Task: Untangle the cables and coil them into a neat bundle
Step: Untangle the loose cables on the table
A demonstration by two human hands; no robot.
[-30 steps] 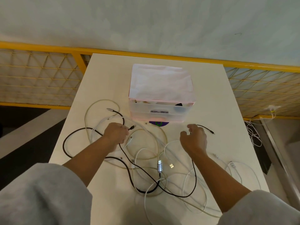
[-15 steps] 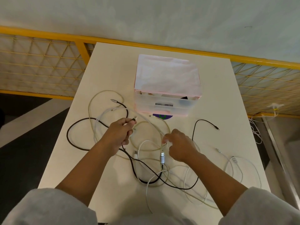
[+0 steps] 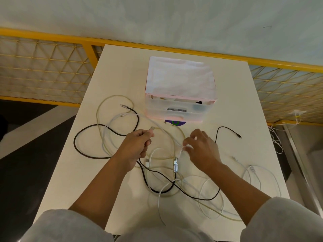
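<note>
Left hand [image 3: 138, 145] is curled round a pale cable end, its USB plug [image 3: 152, 128] poking out past the knuckles. Right hand [image 3: 202, 151] pinches a white cable [image 3: 182, 148] at the fingertips.

Head view, holdings: white, cream and black cable [image 3: 75, 140] loops cross mid-table [image 3: 122, 70] and spread to the near edge.

Hazards: drawing the plug end while black loops lie across it would likely tighten the knot. The silver connector [image 3: 175, 167] may snag. White loops near the right edge could slip off.

Room: open toward the far-left corner. The plastic drawer box [image 3: 180, 109] blocks the far middle.
</note>
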